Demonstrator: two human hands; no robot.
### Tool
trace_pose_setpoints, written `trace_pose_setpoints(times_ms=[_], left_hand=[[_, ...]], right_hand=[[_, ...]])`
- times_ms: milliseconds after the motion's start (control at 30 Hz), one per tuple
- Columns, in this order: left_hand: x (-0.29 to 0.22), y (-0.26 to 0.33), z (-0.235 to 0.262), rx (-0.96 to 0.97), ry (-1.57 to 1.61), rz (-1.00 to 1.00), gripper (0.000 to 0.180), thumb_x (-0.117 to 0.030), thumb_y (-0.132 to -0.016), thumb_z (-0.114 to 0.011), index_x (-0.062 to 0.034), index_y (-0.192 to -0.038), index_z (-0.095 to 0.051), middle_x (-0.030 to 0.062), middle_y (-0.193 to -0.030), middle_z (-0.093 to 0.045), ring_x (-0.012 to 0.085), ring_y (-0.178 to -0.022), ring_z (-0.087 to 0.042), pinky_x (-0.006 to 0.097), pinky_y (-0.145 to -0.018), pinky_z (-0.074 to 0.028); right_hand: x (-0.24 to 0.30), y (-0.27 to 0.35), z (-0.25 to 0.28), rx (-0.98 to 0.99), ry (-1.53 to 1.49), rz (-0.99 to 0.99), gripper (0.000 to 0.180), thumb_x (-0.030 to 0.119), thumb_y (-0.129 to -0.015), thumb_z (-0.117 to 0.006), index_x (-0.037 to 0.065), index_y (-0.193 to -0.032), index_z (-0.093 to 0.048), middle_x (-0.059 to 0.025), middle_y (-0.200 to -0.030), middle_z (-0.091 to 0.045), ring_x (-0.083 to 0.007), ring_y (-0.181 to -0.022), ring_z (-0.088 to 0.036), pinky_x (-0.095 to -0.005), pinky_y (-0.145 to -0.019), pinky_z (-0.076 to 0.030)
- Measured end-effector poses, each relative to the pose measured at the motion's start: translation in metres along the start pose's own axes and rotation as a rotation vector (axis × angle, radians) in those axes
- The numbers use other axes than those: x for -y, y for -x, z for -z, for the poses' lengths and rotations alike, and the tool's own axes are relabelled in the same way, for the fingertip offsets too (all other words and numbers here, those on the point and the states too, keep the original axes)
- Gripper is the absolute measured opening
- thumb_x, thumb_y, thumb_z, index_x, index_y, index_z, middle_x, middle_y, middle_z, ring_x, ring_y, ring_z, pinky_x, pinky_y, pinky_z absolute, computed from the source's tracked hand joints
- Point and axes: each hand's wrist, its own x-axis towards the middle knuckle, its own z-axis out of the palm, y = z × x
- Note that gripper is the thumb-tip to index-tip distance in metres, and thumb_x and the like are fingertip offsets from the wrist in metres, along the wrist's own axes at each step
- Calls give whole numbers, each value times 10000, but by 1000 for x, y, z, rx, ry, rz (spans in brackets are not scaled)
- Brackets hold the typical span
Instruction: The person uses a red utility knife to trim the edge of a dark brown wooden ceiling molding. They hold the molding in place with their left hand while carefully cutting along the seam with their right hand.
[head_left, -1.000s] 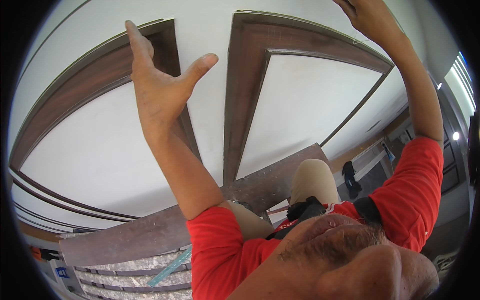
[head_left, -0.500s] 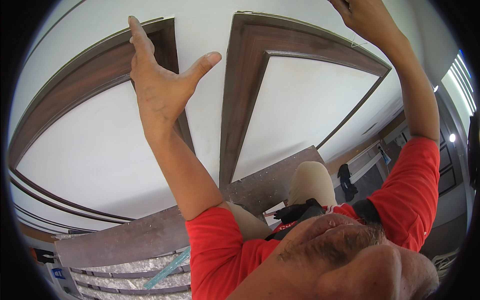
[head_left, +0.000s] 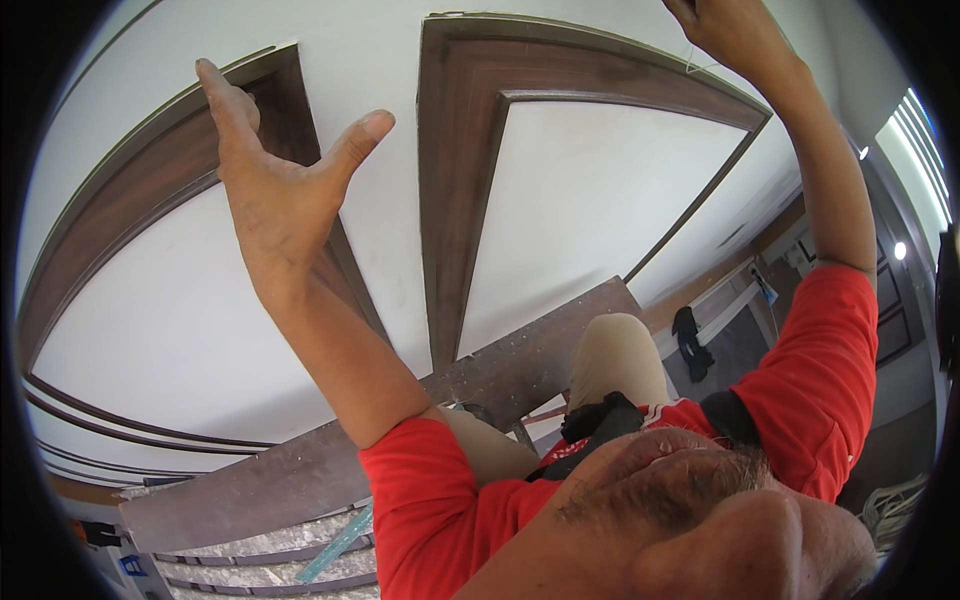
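Note:
My left hand (head_left: 275,200) is raised in front of a brown wood-grain frame (head_left: 270,105) on the white wall. Its fingers are stretched up and its thumb stands wide apart, with nothing seen in the grasp. Further right, my right hand (head_left: 735,35) reaches above the top edge of a second brown frame (head_left: 445,180). The picture's upper edge cuts off its fingertips. What shows of the fingers looks bent inward, and anything held there is hidden. A thin pale strand (head_left: 700,66) hangs just below that hand.
A long brown board (head_left: 250,485) runs below, by my bent legs. Under it are grey slatted surfaces and a teal strip (head_left: 335,548). A black item (head_left: 690,342) hangs further right, near pale bars. Bundled pale cables (head_left: 893,510) lie at the lower right.
My left hand has shifted left along the wall, still spread. The right hand stays high at the top edge. The view has turned slightly, so both frames sit further left.

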Motion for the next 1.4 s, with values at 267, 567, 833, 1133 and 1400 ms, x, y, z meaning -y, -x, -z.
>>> trace_pose_setpoints(times_ms=[267,567,833,1133,1400], left_hand=[[3,2,-1,-9,-1,-22,1424,-536,-617,-961,-46,-1651,-112,363,-1564,-368,437,-1497,-353,552,-1212,-300],[2,3,-2,-7,-54,-17,1409,-480,-619,-966,-50,-1651,-108,366,-1567,-366,431,-1494,-366,552,-1218,-292],[1,2,3,7,-96,-6,1409,-470,-622,-967,-51,-1652,-101,365,-1569,-363,417,-1500,-362,541,-1218,-297],[8,0,1,20,14,-69,1453,-524,-614,-966,-42,-1651,-70,369,-1568,-359,423,-1500,-357,514,-1215,-307],[1,0,2,29,29,-40,1465,-456,-580,-999,36,-1623,-96,430,-1529,-354,493,-1488,-329,519,-1219,-314]], right_hand=[[-18,9,-7,20,-23,-5,400,210,-1028,-583,35,-1388,-582,-233,-1054,-728,-405,-912,-705,-492,-832,-549],[-20,6,-12,82,2,-71,424,195,-1031,-588,39,-1424,-551,-223,-1093,-725,-388,-891,-705,-475,-804,-554],[-42,17,-25,13,-3,0,424,200,-1031,-589,48,-1425,-555,-211,-1058,-727,-376,-863,-705,-475,-801,-561],[-56,33,-20,100,38,-112,431,190,-1010,-608,50,-1415,-556,-226,-1048,-718,-416,-874,-691,-495,-797,-550],[-55,38,8,97,24,-32,422,233,-1028,-578,46,-1406,-568,-204,-1183,-711,-414,-998,-690,-496,-875,-548]])
